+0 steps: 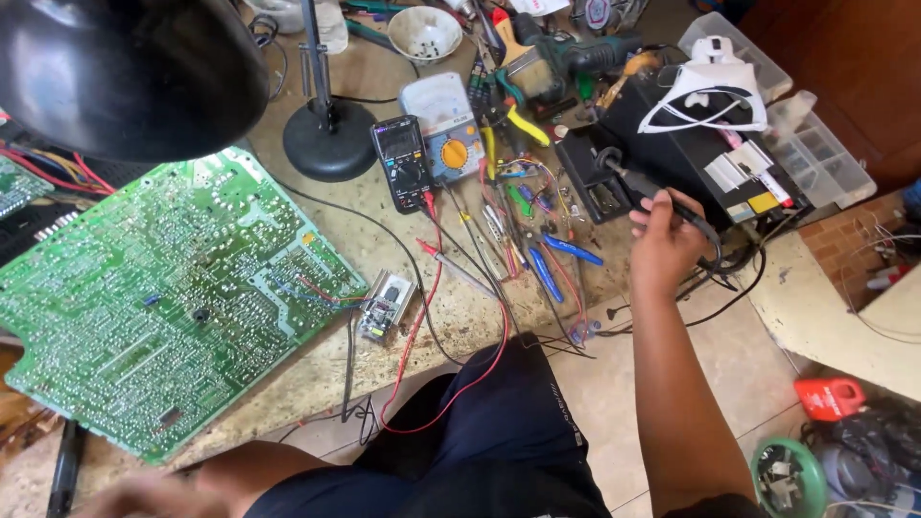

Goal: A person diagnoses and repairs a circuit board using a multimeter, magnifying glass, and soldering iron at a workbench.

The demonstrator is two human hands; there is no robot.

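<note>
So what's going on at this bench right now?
A person sits at a cluttered workbench. Their right hand holds the black handle of what looks like a soldering iron, beside its black stand. The left hand is a blur at the bottom edge, below a large green circuit board lying on the bench; its grip can't be made out. A black multimeter with red leads and scattered hand tools lie between.

Tools [523, 206] and wires [451, 317] crowd the desk [345, 364] middle; the lamp base [331, 139] blocks behind; bare desk edge stays open.
</note>
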